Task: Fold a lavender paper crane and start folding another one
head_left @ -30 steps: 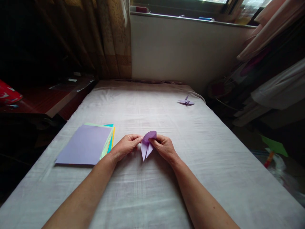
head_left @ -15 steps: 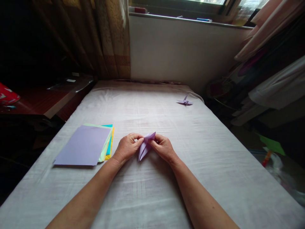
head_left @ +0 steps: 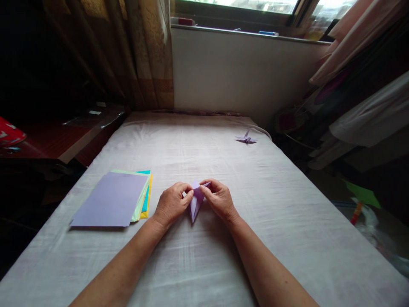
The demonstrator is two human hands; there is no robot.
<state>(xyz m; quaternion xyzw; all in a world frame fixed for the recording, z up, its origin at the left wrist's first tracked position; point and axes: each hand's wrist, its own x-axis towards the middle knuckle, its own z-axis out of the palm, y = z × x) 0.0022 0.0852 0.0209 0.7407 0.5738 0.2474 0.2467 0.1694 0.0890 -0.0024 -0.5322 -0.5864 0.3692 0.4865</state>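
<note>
A small piece of folded purple origami paper (head_left: pixel 197 200) is held between my two hands, its long point aimed down toward me. My left hand (head_left: pixel 174 201) pinches its left side between thumb and fingers. At the upper right my right hand (head_left: pixel 218 198) grips the paper, and another pointed flap sticks out by those fingertips. To the left of my hands lies a stack of square paper (head_left: pixel 110 199), purple on top with pale green, blue and yellow edges beneath. Farther back on the right rests a finished purple paper crane (head_left: pixel 246 138).
A white cloth (head_left: pixel 255 256) covers the surface under my hands. A dark red wooden table (head_left: pixel 73 136) stands at the left. Behind are a curtain (head_left: pixel 147 55), a pale wall (head_left: pixel 230 72) and a window sill. Clothes (head_left: pixel 373 115) hang at the right.
The folded paper has turned in my hands: its lower point now hangs more nearly straight down, and a flap spreads to the upper right. The camera view has shifted slightly.
</note>
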